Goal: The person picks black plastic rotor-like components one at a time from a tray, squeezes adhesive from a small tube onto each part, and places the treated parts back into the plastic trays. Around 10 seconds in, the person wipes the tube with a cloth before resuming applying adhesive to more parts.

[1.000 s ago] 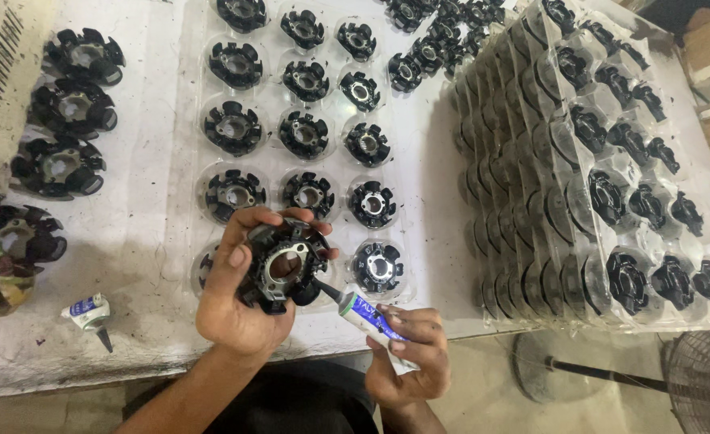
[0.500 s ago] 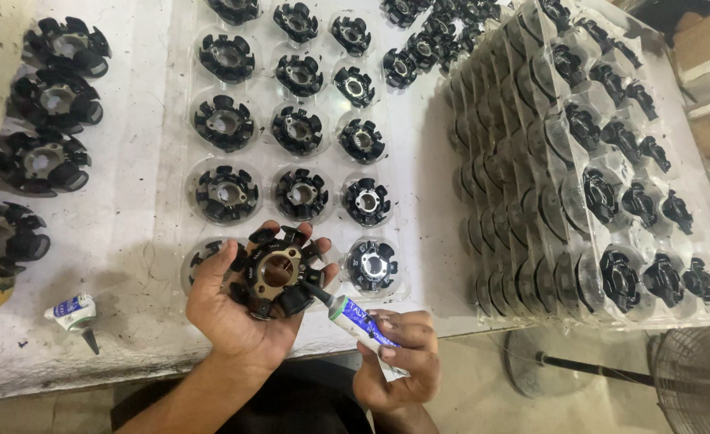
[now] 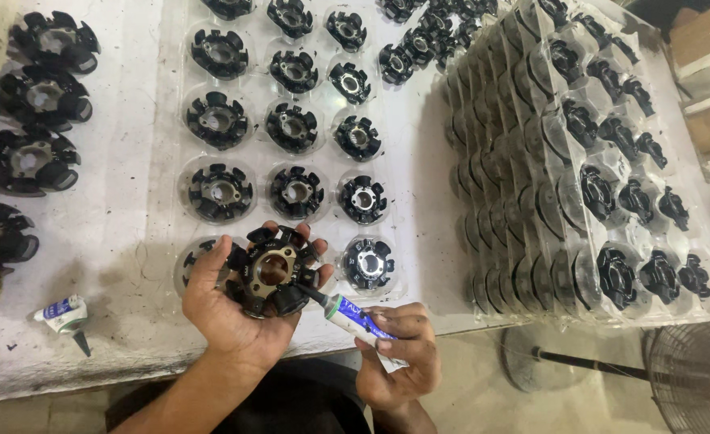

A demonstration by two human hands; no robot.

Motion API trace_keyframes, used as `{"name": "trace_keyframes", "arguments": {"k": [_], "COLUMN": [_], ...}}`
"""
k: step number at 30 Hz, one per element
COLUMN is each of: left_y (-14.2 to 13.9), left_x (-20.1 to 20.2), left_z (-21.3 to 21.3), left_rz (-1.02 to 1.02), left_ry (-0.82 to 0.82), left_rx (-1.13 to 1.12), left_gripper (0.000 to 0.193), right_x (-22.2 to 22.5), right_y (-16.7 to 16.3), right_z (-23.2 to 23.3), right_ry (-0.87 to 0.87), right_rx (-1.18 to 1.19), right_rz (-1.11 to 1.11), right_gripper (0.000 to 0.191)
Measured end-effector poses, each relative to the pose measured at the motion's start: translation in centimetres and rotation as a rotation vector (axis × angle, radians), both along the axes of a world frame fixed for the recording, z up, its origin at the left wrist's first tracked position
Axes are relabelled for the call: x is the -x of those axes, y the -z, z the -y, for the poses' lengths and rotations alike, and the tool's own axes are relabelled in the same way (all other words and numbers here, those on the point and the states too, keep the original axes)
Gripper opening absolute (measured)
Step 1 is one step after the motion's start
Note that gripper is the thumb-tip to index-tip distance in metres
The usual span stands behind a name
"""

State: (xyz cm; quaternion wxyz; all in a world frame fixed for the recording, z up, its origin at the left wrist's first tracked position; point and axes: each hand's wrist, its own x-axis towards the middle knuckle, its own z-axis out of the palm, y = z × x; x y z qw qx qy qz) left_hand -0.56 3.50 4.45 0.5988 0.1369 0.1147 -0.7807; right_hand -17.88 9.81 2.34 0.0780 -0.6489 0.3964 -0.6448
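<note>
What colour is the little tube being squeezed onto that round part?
The tube is white with blue markings and a black nozzle, seen in the head view.

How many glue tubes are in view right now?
2. One tube is in the right hand, its nozzle touching the black ring part held by the left hand. The spare tube lies on the table's left edge.

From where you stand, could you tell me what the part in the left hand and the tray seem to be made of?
Ring-shaped part: probably matte black plastic over a bare dull metal centre. Tray: thin clear plastic, glossy, with moulded round pockets.
</note>
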Motion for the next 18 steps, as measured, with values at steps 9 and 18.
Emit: {"name": "trace_keyframes", "arguments": {"k": [9, 18], "left_y": [5.7, 5.9], "left_x": [0.6, 1.8], "left_z": [5.4, 6.4], "left_rz": [0.65, 2.129], "left_ry": [-0.107, 0.498], "left_rx": [0.318, 1.136], "left_gripper": [0.03, 0.028], "right_x": [2.4, 6.2], "right_y": [0.6, 1.9], "right_z": [0.3, 0.0], "right_ry": [0.06, 0.095], "right_rx": [0.003, 0.076], "right_rz": [0.262, 0.368], "right_gripper": [0.028, 0.033]}}
